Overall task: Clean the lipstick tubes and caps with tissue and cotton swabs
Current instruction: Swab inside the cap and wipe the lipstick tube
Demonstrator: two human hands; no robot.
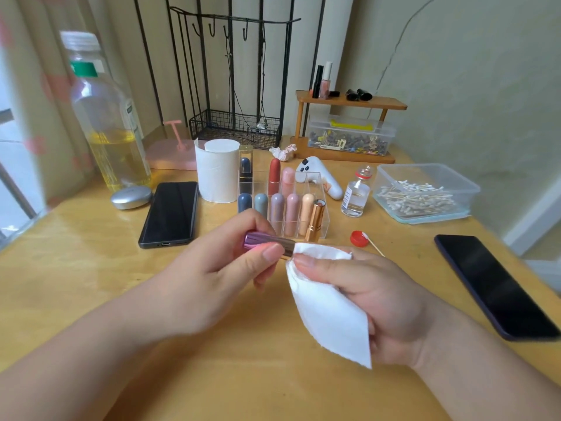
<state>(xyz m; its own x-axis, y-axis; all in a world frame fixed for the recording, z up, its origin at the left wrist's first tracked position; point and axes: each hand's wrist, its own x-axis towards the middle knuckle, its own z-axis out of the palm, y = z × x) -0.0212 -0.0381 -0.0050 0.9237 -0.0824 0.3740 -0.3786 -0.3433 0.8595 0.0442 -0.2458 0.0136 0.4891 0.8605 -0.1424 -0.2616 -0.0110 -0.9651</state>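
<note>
My left grip point(218, 268) curled round purple tube point(267, 240), above bench point(76, 284) middle. My right grip point(379, 296) pinches tissue point(328, 305) over tube's right end; that end hidden, tissue's lower corner hangs free.

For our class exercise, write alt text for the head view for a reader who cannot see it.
A left hand grips a purple lipstick tube while the right hand holds a white tissue against its end. Behind, on the wooden table, a clear organizer holds more lipsticks.
</note>
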